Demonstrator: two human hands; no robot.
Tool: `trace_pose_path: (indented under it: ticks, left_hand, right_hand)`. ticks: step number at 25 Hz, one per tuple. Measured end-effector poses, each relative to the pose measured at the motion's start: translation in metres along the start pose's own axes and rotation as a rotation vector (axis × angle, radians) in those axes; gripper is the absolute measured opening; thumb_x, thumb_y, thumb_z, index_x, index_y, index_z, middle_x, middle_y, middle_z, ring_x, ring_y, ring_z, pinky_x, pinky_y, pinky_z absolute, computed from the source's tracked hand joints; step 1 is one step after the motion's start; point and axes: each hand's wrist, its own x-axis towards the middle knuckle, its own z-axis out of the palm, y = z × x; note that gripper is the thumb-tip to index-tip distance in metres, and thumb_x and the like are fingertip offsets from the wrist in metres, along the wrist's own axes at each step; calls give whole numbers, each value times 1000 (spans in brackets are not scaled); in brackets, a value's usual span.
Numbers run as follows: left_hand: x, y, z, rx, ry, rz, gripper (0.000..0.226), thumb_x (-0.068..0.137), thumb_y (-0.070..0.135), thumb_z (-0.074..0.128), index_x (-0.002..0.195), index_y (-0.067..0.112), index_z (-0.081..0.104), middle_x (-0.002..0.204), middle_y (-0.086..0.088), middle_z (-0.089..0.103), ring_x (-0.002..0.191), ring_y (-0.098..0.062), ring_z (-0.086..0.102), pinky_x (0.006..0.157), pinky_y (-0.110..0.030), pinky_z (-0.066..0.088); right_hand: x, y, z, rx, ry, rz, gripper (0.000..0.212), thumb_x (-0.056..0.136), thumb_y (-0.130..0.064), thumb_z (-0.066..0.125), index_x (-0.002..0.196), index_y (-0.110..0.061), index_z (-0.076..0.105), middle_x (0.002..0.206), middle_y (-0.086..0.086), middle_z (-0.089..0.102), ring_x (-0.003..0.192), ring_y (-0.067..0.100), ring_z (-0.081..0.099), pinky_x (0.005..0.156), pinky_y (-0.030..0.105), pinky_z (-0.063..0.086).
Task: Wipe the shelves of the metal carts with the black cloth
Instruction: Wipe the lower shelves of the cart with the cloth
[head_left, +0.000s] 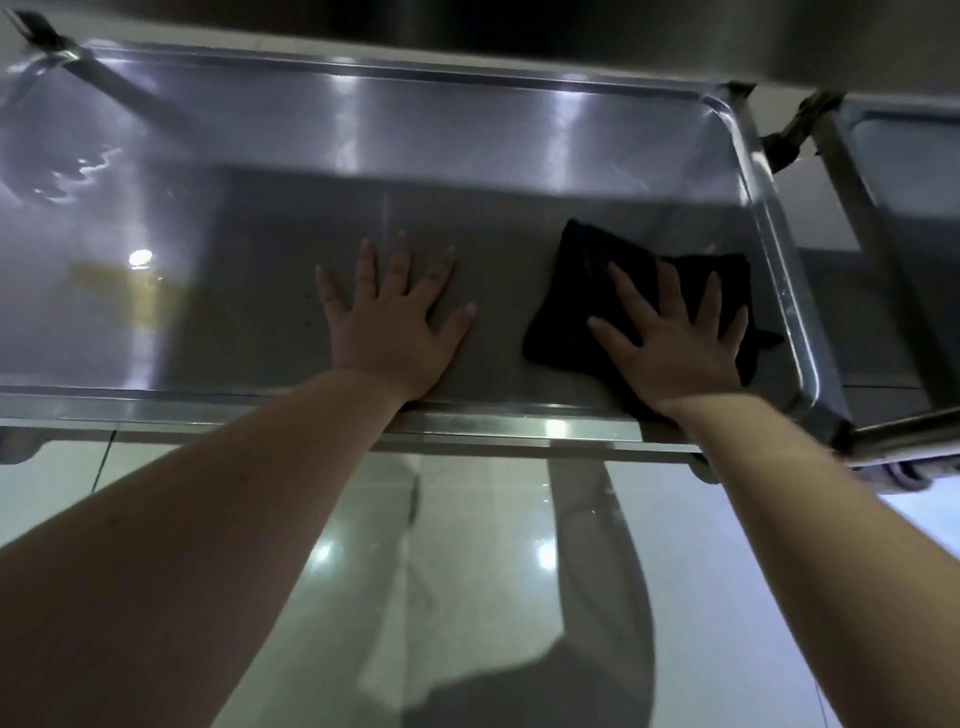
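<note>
A glossy pale tiled floor (493, 519) spreads below the fingers (400, 260), nearer the camera. A dark grout line (104, 457) crosses it to their left, and bright light reflections (545, 556) dot it.

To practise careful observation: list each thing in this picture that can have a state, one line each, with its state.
Left hand: open, fingers spread, flat on the bare shelf.
Right hand: open, flat on the cloth.
Cloth: crumpled, lying on the shelf near its right end, under the right hand.
Shelf: glossy; yellowish patch at left, stain or reflection unclear.
</note>
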Motion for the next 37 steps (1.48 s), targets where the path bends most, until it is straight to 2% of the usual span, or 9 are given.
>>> trace_pose_path:
  ticks: [5, 9, 13, 23, 26, 28, 31, 34, 37]
  left_hand:
    - [-3, -3, 9, 27, 69, 10, 65, 89, 75, 11, 150, 54, 4, 165, 2, 4, 150, -30, -1, 113, -67, -2]
    - [-6, -4, 9, 23, 73, 14, 65, 88, 76, 8, 149, 55, 2, 165, 3, 3, 151, -29, -1, 114, -66, -2]
    - [-4, -4, 6, 7, 38, 4, 64, 89, 76, 13, 148, 56, 3, 165, 5, 1, 151, -27, -4, 114, -66, -3]
    - [-5, 0, 0, -17, -1, -18, 66, 88, 76, 19, 150, 52, 14, 164, 5, 5, 151, -28, -1, 113, -66, -5]
    - [0, -6, -12, -187, -39, 6, 58, 94, 64, 35, 149, 47, 27, 163, 7, 14, 151, -25, 1, 114, -65, -6]
    - [3, -32, -24, -251, -30, 55, 52, 98, 51, 42, 148, 41, 34, 161, 8, 22, 151, -22, 2, 115, -65, -3]
    - [-10, -107, -36, -37, 3, 103, 50, 102, 43, 37, 151, 39, 30, 163, 8, 17, 151, -23, 1, 116, -63, -1]
    - [-16, -181, -47, 76, -88, 31, 55, 101, 50, 28, 153, 43, 13, 165, 5, 5, 150, -26, -7, 115, -63, -3]
    - [-8, -207, -47, 126, -237, -28, 59, 97, 63, 20, 150, 53, -4, 164, 9, -9, 149, -25, -15, 113, -63, -8]
  right_hand:
    - [-34, 22, 8, -66, -43, -52, 68, 69, -89, 6, 131, -73, -16, 160, -20, -11, 146, 34, -18, 112, 58, -15]
    - [61, 21, -16, -70, 55, -1, 67, 84, -83, 18, 145, -62, 0, 164, -10, -5, 147, 40, -12, 113, 63, -10]
    - [126, 23, -37, -55, -16, 55, 70, 85, -82, 17, 148, -56, -1, 164, -5, -7, 146, 41, -14, 112, 67, -7]
    - [-12, 61, 9, -80, 74, 47, 69, 77, -85, 9, 142, -65, -3, 164, -9, 0, 148, 37, -9, 113, 59, -11]
    - [-14, 65, 9, -88, 54, 46, 66, 80, -84, 13, 140, -66, -7, 163, -11, -3, 148, 37, -12, 113, 60, -12]
    - [-10, 65, 8, -96, 49, 38, 64, 83, -82, 15, 140, -66, -8, 163, -12, -4, 147, 37, -13, 113, 61, -12]
    - [-12, 64, 7, -102, 39, 38, 65, 80, -86, 10, 138, -68, -11, 163, -13, -5, 148, 37, -12, 113, 62, -10]
    - [-17, 58, -1, -109, 9, 32, 62, 71, -85, 2, 127, -73, -24, 163, -14, -8, 148, 36, -13, 114, 63, -7]
    - [-25, 44, -4, -109, -24, 34, 58, 71, -91, 1, 121, -77, -27, 162, -16, -11, 148, 35, -13, 115, 63, -5]
